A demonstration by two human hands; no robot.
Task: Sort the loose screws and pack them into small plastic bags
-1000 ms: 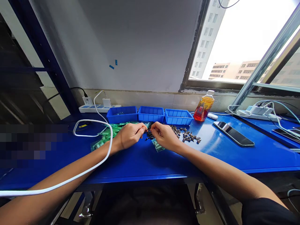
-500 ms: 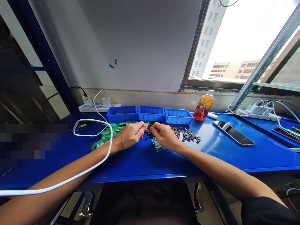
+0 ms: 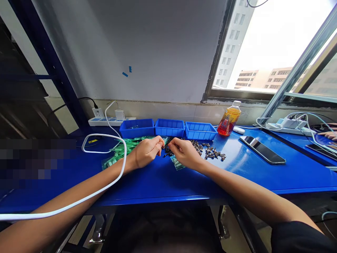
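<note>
My left hand (image 3: 147, 151) and my right hand (image 3: 185, 151) face each other above the blue table, fingers pinched and a small gap between them. Whatever is in either pinch is too small to make out. Beside and behind my left hand lies a heap of small green plastic packets (image 3: 116, 154). A separate green packet (image 3: 177, 163) with pale pieces in it lies partly under my right hand. Dark small screws (image 3: 168, 151) show between the hands. More metal screws (image 3: 214, 153) spread to the right of my right hand.
Three blue bins stand in a row behind the hands: left (image 3: 137, 129), middle (image 3: 170, 128), right (image 3: 200, 131). A drink bottle (image 3: 228, 118) and a phone (image 3: 262, 150) are to the right. A white cable (image 3: 124, 165) loops over my left forearm. Another person's hand (image 3: 329, 135) shows at far right.
My hands have barely moved; the fingertips shift slightly. Another person's hand has come into view at the far right edge.
</note>
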